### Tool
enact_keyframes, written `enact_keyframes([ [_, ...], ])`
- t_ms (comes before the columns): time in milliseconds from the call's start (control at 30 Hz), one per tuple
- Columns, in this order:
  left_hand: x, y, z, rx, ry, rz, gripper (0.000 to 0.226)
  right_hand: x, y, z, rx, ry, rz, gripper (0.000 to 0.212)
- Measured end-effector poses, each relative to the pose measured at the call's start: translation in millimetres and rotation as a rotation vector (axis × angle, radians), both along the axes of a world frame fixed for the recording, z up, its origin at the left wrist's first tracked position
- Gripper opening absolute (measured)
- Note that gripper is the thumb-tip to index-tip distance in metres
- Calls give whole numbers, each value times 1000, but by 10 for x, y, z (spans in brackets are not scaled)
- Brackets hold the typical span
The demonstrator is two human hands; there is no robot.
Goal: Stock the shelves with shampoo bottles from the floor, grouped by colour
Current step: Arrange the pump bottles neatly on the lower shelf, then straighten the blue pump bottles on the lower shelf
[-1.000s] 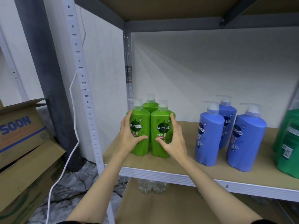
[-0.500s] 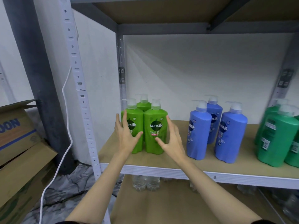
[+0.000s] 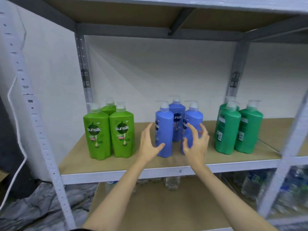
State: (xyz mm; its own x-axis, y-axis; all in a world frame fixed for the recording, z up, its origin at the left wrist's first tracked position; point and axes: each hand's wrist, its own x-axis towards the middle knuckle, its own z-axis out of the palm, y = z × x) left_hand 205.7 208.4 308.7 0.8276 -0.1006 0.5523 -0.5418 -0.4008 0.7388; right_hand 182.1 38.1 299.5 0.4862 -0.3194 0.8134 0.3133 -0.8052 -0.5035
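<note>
Three clusters of plastic pump bottles stand upright on the brown fibreboard shelf (image 3: pixel 166 161) across the middle of the frame. At centre-left, three light green bottles (image 3: pixel 108 135) with black round "sunsilk" labels are packed tight together, two in front and one behind. At centre, three blue bottles (image 3: pixel 165 130) form a looser triangle. At centre-right, the dark green bottles (image 3: pixel 238 129) show their back labels; at least three, touching one another. All have broad, flattened bodies with rounded shoulders and pale pump tops.

Both hands reach toward the blue group with fingers spread and gripping nothing. The left hand (image 3: pixel 149 144) is just left of the front-left blue bottle, its thumb over that bottle's lower part; contact is unclear. The right hand (image 3: pixel 195 144) hovers in front of the front-right blue bottle, fingers loosely bent and blurred.

Grey perforated metal uprights (image 3: pixel 83 64) frame the shelf. Clear bottles (image 3: pixel 172 182) sit on the lower shelf. A white cable (image 3: pixel 17 124) hangs at far left.
</note>
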Motion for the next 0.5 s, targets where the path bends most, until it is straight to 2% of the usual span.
enact_keyframes([
  [67, 141, -38, 62, -15, 104, -33, 106, 41, -109, 63, -18, 64, -21, 64],
  [133, 236, -68, 103, -8, 115, -81, 116, 91, -179, 117, -54, 159, -26, 76],
  [267, 305, -137, 147, -38, 172, -186, 115, 210, -266, 213, -127, 267, -76, 89],
  [367, 341, -153, 107, -57, 190, -190, 117, 276, -329, 242, -159, 263, -85, 87],
  [500, 318, -257, 20, -117, 110, -95, 110, 332, -499, 255, -58, 248, 126, 81],
])
